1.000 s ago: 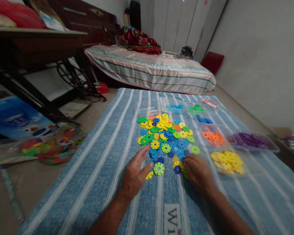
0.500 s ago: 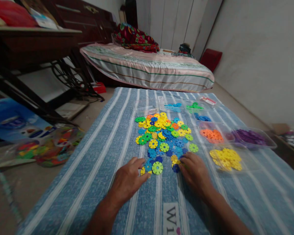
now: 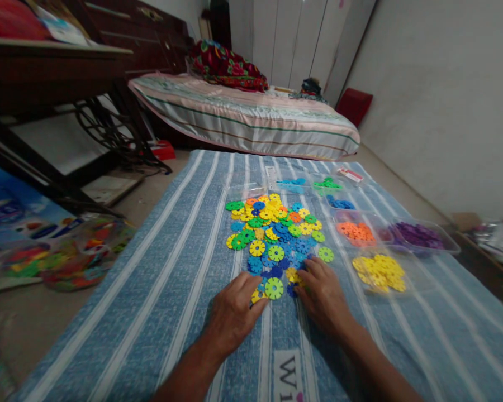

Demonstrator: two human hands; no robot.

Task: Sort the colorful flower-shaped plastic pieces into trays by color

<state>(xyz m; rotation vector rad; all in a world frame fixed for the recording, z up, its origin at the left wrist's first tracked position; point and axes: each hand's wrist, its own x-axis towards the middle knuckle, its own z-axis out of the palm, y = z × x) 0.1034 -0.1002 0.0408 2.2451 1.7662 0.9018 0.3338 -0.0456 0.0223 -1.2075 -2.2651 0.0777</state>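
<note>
A bed (image 3: 251,128) stands at the far end of the room, and in front of it a blue-and-white striped cloth (image 3: 180,262) covers the desk. Notched plastic discs lie in a loose pile (image 3: 270,211) near the middle of the cloth, straight ahead of both hands and reaching back towards them. The left hand (image 3: 235,307) rests at the near left edge of the scatter, its grip spread, with yellow discs (image 3: 257,296) showing between thumb and forefinger. The right hand (image 3: 322,291) is bent over the near right edge, beside a yellow disc (image 3: 292,274) and a dark blue disc (image 3: 292,290); its fingertips are partly hidden, so I cannot tell whether that grip pinches anything. A light green disc (image 3: 274,288) lies flat between the two, just to the right of the left thumb and nearer to that hand than to the other; being round, it has no long axis to line up with. The tub of yellow discs (image 3: 379,272) stands to the right, clearly nearer the right hand, with orange discs (image 3: 356,233) and purple discs (image 3: 417,234) beyond.
</note>
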